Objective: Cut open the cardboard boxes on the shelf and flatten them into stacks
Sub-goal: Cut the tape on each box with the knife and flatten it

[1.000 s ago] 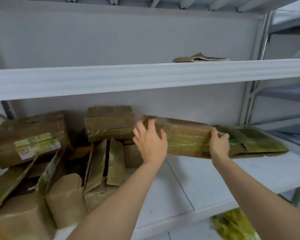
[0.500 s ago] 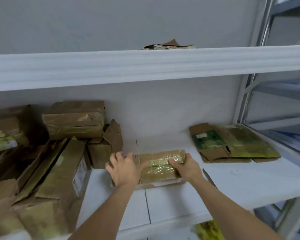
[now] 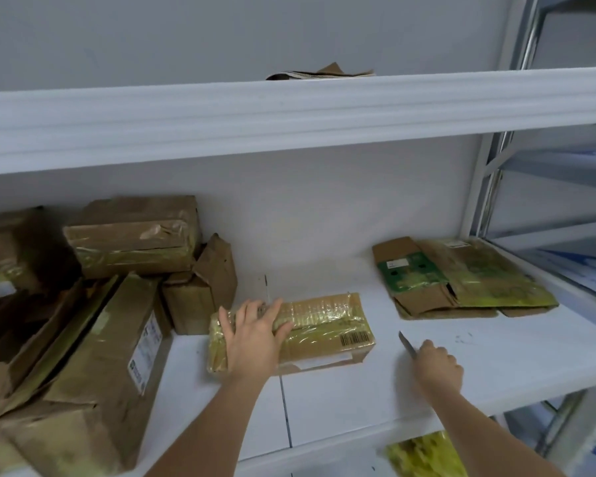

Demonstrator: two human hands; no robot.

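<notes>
A flat cardboard box (image 3: 310,330), wrapped in glossy yellowish tape and marked with a barcode at its right end, is seen lying near the middle of the white shelf (image 3: 496,366). Its left part is pressed by the left hand (image 3: 255,333), fingers straight and spread, nothing being gripped. Just right of the box, a knife (image 3: 406,344) is held in the closed grip of the right hand (image 3: 437,368), blade pointing away. Flattened boxes (image 3: 461,280) are stacked at the right; unopened boxes (image 3: 131,235) are piled at the left.
</notes>
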